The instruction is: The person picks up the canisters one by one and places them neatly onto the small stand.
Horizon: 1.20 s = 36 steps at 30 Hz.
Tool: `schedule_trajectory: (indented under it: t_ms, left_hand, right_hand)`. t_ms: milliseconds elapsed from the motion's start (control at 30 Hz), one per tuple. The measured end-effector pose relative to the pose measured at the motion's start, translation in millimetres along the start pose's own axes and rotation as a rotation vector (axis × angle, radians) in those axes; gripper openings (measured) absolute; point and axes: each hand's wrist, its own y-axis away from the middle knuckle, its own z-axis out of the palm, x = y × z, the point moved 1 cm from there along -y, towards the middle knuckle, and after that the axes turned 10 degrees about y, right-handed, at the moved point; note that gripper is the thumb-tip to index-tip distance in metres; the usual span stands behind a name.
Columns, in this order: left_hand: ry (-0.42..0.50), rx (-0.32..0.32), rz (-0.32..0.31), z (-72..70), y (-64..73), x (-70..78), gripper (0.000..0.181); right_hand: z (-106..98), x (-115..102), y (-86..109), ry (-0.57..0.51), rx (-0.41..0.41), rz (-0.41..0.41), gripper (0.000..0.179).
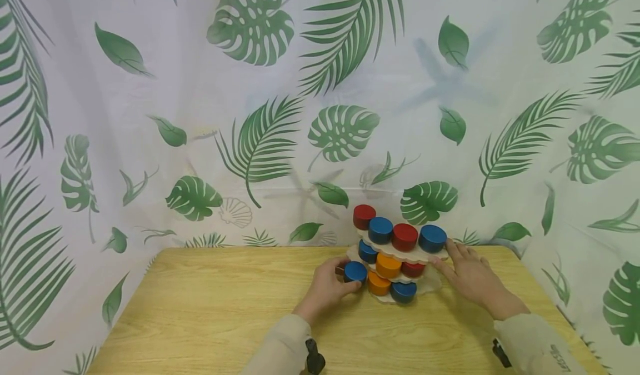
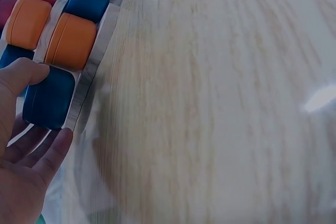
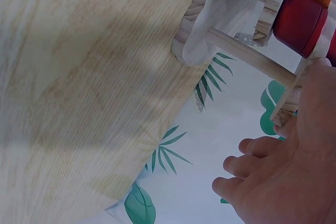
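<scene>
A three-tier wooden rack (image 1: pixel 429 284) with scalloped edges stands on the table, bearing several small round lidded tins in red, blue and orange. My left hand (image 1: pixel 327 286) pinches a blue tin (image 1: pixel 355 272) at the left end of the lowest tier; in the left wrist view, the thumb lies on this blue tin (image 2: pixel 51 98) and fingertips are under it. Beside it sits an orange tin (image 1: pixel 378 284). On the far side, my right hand (image 1: pixel 477 275) grips the right end of the top tier between thumb and index finger. Its other fingers extend loosely, seen in the right wrist view.
The light wooden table (image 1: pixel 225 308) extends left and in front of the rack. A leaf-patterned white curtain (image 1: pixel 280 169) hangs close behind and along both sides. A wooden dowel (image 3: pixel 252 59) joins the rack's tiers at its right end.
</scene>
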Motion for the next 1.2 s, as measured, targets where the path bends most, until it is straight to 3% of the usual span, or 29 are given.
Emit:
schedule_trajectory:
  t_ms: [533, 833, 1200]
  left_hand:
    - [-0.018, 0.000, -0.017, 5.9, -8.7, -1.8, 0.063]
    - [-0.065, 0.034, -0.017, 9.6, -11.4, -1.2, 0.061]
    - [-0.012, 0.043, -0.033, 12.3, -15.4, -4.1, 0.060]
  right_hand:
    - [-0.4, 1.0, -0.1, -0.004, -0.010, 0.004, 0.087]
    - [-0.1, 0.2, -0.1, -0.017, -0.022, 0.012, 0.089]
    - [-1.8, 0.0, 0.0, -0.004, -0.035, 0.019, 0.090]
